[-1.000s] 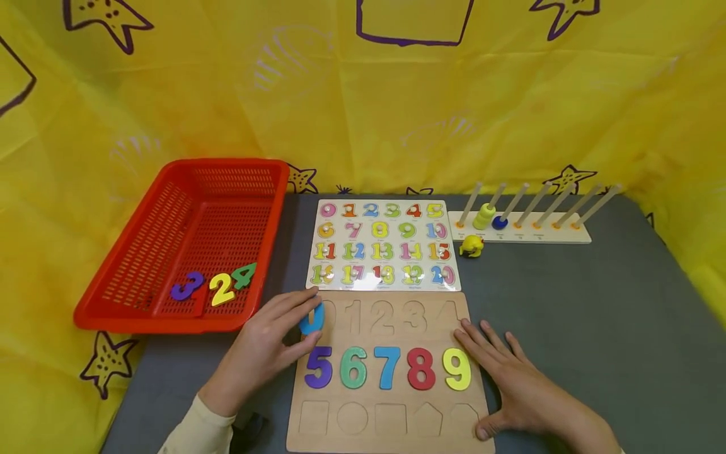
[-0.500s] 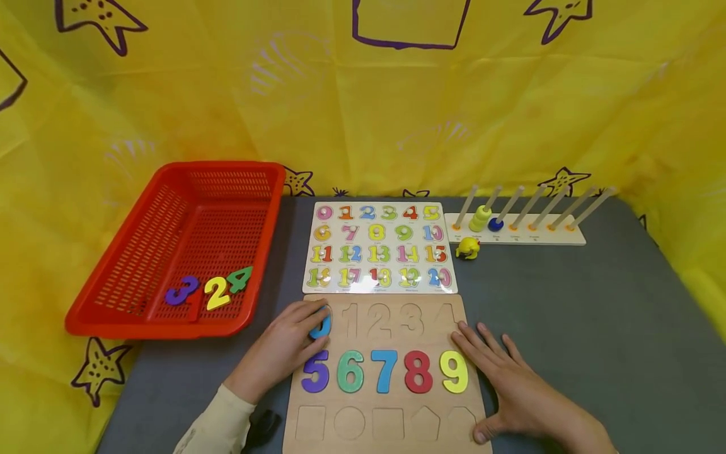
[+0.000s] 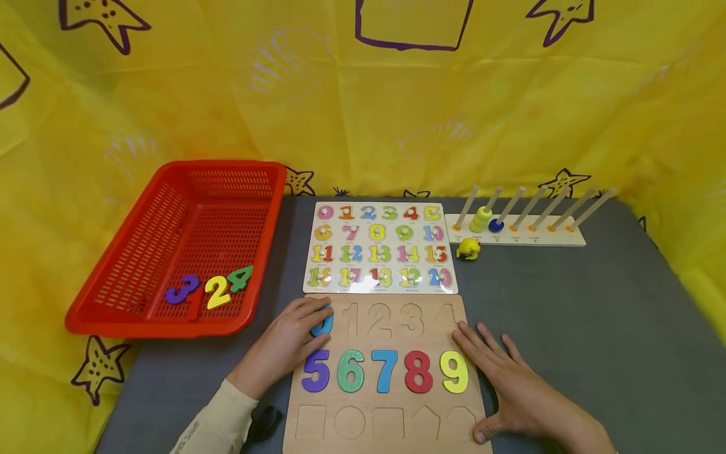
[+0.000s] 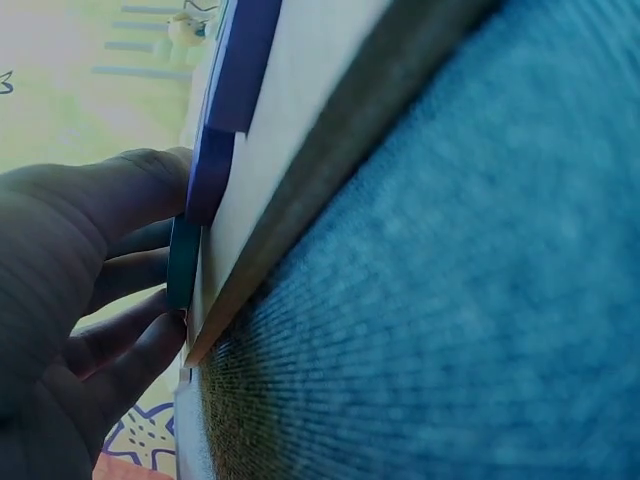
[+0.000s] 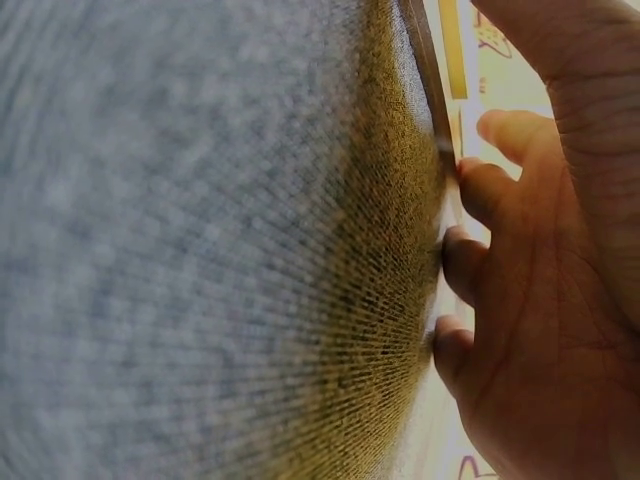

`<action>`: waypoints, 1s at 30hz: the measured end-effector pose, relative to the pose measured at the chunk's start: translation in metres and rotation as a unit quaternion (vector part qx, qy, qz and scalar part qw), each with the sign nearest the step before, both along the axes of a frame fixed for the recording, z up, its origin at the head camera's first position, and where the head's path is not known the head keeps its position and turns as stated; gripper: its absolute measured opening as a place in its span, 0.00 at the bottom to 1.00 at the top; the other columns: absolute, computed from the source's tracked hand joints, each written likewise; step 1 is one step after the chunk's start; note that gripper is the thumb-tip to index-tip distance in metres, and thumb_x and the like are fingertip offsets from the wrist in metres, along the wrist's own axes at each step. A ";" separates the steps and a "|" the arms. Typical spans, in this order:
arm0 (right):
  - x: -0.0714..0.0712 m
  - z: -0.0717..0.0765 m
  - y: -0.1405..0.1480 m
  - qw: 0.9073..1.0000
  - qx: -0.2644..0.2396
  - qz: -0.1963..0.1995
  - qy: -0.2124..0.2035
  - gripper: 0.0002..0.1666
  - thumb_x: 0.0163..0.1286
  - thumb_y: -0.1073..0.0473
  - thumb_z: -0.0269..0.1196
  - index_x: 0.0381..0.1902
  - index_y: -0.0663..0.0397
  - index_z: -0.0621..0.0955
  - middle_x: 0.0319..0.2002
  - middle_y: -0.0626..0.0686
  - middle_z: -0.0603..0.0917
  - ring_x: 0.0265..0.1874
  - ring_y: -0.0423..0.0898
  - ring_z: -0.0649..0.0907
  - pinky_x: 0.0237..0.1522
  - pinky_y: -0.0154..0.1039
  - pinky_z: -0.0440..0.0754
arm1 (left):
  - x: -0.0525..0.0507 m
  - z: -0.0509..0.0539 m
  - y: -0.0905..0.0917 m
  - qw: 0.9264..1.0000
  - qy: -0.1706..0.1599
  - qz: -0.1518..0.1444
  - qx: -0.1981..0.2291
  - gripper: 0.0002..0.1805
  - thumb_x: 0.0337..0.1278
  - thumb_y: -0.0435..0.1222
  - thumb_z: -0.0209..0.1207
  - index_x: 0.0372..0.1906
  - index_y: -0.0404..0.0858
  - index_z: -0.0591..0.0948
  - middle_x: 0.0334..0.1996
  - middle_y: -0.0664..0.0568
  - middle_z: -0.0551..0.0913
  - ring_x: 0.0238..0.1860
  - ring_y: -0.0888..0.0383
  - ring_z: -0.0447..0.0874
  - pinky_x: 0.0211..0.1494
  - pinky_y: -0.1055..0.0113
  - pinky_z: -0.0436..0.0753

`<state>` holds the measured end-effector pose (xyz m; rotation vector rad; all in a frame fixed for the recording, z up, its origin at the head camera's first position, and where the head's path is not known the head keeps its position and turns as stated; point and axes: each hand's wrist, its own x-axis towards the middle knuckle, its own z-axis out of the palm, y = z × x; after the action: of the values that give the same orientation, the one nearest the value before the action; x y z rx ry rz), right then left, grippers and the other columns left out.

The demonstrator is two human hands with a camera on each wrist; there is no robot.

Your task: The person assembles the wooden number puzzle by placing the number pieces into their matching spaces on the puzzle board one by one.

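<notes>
In the head view my left hand [image 3: 280, 343] holds the blue number 0 [image 3: 322, 326] at the top-left corner of the wooden number board [image 3: 340, 398], thumb on its near side and fingers on its far side. They partly cover the 0; whether it sits flush in its recess cannot be seen. From the left wrist, the edge of the 0 [image 4: 181, 265] appears beside the purple 5 [image 4: 208, 178], with the thumb close to both. Numbers 5 to 9, like the red 8 [image 3: 418, 372], fill the middle row. My right hand [image 3: 518, 384] rests spread along the board's right edge.
A red basket [image 3: 193, 329] on the left contains a purple 3 [image 3: 183, 290], a yellow 2 [image 3: 218, 293] and a green 4 [image 3: 241, 279]. Behind the board lie a second number puzzle [image 3: 380, 246], a pegged counting stand [image 3: 544, 236] and a small yellow toy [image 3: 468, 248].
My left hand has brought the blue 0 slightly right from the board's left edge and lowered it over the top-left recess. The right hand has stayed in place.
</notes>
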<state>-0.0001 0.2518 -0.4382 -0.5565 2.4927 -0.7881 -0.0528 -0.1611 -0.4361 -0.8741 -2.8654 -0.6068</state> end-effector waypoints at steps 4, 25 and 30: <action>0.000 -0.001 0.000 1.000 -0.002 -0.001 0.000 0.86 0.27 0.23 0.78 0.83 0.33 0.50 0.82 0.48 0.46 0.79 0.63 0.41 0.70 0.71 0.30 | 0.002 0.001 0.000 1.000 -0.022 0.005 0.007 0.29 0.53 0.39 0.76 0.61 0.35 0.83 0.64 0.43 0.78 0.65 0.45 0.73 0.63 0.51 0.78; 0.001 -0.002 0.001 1.000 -0.006 -0.002 -0.009 0.85 0.28 0.24 0.78 0.83 0.31 0.50 0.82 0.47 0.46 0.79 0.62 0.41 0.69 0.73 0.31 | 0.019 0.058 -0.012 0.998 -0.048 -0.042 -0.012 0.30 0.64 0.45 0.67 0.70 0.45 0.76 0.75 0.51 0.65 0.75 0.48 0.62 0.64 0.49 0.76; 0.000 0.000 0.002 1.000 -0.005 -0.002 -0.007 0.84 0.28 0.24 0.78 0.82 0.31 0.50 0.82 0.47 0.46 0.79 0.62 0.41 0.69 0.74 0.31 | 0.017 0.089 -0.026 0.997 -0.027 -0.066 0.003 0.33 0.63 0.43 0.69 0.72 0.48 0.74 0.77 0.52 0.63 0.76 0.49 0.59 0.62 0.48 0.78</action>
<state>0.0002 0.2534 -0.4385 -0.5465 2.4787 -0.8035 -0.0363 -0.1873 -0.3470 -1.0699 -2.8690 -0.6612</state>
